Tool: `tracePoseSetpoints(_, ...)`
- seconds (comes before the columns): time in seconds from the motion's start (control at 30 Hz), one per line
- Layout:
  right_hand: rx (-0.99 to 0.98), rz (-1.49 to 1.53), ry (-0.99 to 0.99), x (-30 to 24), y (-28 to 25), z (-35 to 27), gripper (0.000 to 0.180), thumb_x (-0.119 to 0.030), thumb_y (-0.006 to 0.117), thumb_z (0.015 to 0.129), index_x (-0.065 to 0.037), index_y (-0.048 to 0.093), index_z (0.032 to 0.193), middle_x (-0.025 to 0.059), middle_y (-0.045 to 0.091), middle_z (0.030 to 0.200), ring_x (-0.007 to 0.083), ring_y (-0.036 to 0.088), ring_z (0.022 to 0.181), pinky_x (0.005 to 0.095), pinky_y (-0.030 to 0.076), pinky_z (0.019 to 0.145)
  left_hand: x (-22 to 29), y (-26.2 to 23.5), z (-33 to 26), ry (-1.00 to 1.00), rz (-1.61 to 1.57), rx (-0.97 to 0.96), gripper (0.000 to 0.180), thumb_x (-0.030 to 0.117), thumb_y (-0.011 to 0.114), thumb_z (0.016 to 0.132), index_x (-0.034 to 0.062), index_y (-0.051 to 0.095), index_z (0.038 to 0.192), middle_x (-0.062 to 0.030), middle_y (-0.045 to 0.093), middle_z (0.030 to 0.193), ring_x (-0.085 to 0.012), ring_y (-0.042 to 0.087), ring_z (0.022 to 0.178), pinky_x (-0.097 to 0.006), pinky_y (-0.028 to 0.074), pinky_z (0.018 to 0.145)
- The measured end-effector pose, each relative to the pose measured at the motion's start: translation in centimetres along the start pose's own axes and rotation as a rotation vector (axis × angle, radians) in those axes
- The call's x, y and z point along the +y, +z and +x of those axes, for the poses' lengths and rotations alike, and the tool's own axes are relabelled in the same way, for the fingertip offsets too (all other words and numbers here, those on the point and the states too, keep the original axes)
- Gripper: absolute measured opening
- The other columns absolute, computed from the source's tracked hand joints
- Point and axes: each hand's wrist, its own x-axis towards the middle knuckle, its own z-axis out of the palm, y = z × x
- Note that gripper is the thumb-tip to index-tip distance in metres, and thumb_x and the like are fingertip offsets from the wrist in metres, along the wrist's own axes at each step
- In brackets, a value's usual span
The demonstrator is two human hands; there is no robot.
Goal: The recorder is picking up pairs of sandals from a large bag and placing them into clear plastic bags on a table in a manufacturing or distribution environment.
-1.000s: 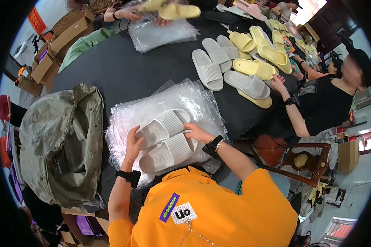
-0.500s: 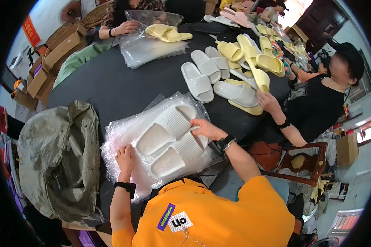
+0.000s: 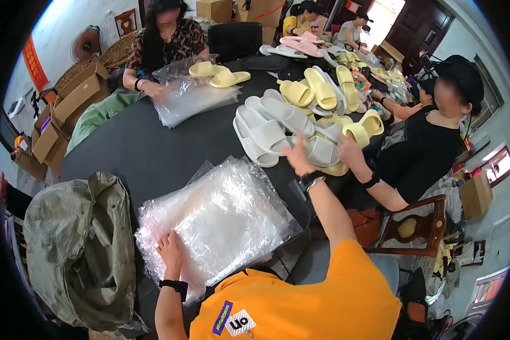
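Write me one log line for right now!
left hand: resting on clear bags | right hand: at grey slippers, contact unclear | co-worker's hand: near yellow slipper

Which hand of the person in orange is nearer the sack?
Left. The left hand is on the clear bags, right of the sack; the right hand is farther off, by the grey slippers.

Lettered purple strip, lettered white patch, both on orange shirt, red lettered banner
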Motion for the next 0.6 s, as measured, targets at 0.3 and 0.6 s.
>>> tracePoseSetpoints(0.3, -0.562, -0.515, 0.101, 1.9, 3.5, -11.0, 0.079, -0.053, 0.058, 0.073, -0.016, 0.027, 0.136, 0.0198, 0.024, 0.139, 0.0376, 0.022, 0.128, 0.0478, 0.021, 0.101, -0.6, -0.9, 1.1, 0.010, -0.174, 0.037, 0.028, 0.007, 0.051, 0.074, 0.0146, 0.056, 0.101, -0.0066, 0.053, 0.107, -0.0292, 0.047, 0.102, -0.047, 0.035, 0.082)
tracePoseSetpoints(0.6, -0.474, -0.406, 0.051, 3.9, 3.9, -13.4, 0.090, -0.052, 0.058, 0.075, -0.004, 0.014, 0.138, 0.0198, 0.021, 0.141, 0.0353, 0.023, 0.129, 0.0512, 0.016, 0.102, -0.8, -3.7, 0.2, -0.277, -0.043, 0.245, 0.071, 0.032, 0.065, 0.073, 0.0171, 0.031, 0.133, -0.0187, 0.027, 0.136, -0.0357, 0.025, 0.125, -0.051, 0.022, 0.096)
